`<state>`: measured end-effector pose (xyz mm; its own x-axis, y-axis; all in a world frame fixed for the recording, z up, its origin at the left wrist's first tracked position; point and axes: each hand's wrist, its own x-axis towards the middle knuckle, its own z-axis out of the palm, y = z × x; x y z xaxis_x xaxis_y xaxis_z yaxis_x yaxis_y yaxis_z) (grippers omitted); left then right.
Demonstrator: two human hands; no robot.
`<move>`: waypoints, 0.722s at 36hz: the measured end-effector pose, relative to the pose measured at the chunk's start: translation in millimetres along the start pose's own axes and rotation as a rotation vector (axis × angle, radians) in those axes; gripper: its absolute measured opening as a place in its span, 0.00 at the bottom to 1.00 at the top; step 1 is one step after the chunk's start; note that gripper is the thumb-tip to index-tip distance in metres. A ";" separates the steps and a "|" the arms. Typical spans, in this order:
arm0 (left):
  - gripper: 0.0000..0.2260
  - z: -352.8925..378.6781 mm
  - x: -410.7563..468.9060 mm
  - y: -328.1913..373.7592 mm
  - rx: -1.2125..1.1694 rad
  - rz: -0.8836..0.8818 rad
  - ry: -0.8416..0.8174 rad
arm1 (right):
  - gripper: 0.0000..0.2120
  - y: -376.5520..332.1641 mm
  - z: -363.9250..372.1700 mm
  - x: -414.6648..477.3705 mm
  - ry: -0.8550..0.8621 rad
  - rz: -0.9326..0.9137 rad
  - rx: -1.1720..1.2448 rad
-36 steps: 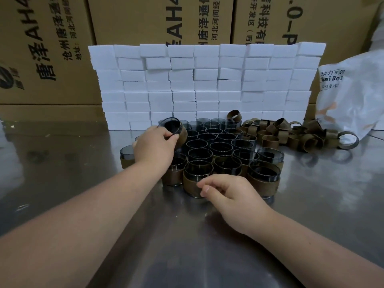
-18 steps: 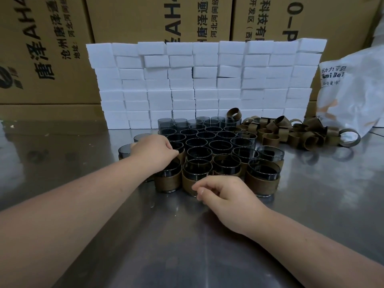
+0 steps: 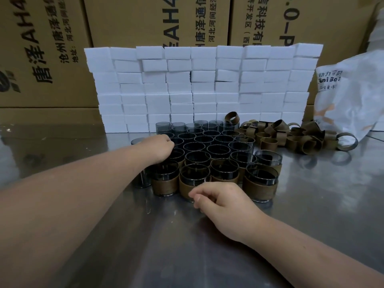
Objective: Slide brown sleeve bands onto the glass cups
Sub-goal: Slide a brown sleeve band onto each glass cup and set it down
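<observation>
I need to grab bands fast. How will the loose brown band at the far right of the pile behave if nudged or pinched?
The band lies on its curved side, so a nudge would probably roll it across the metal table. It looks thin and hollow: likely light, and may flex when pinched, as others in the pile look squashed.

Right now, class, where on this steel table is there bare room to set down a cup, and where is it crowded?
Bare table: left of the glass cups, before the white blocks; right of the front cups, nearer than the loose bands; between the forearms. Crowded: cups and bands themselves.
</observation>
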<state>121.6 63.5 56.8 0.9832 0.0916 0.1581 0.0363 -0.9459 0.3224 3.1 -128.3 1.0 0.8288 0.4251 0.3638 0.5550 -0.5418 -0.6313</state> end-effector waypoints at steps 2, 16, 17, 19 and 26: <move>0.12 0.9 4.4 0.0 -0.041 -0.021 -0.029 | 0.09 -0.2 0.0 -0.1 0.003 -0.005 0.000; 0.14 7.4 13.0 20.7 0.005 0.056 -0.129 | 0.09 -1.1 -0.2 -0.2 0.004 -0.025 -0.014; 0.13 8.8 14.4 21.5 0.014 0.063 -0.135 | 0.09 -0.7 0.1 0.0 0.005 -0.027 -0.016; 0.12 9.5 15.1 22.5 0.015 0.046 -0.126 | 0.09 -0.2 0.1 0.5 0.005 -0.030 -0.017; 0.20 10.5 18.1 19.1 0.089 0.094 -0.148 | 0.10 -1.6 0.0 -0.3 -0.008 -0.018 -0.016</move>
<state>142.0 43.8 56.0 0.9983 -0.0392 0.0428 -0.0480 -0.9725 0.2279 1.9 -127.6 1.9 0.8182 0.4404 0.3696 0.5708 -0.5458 -0.6134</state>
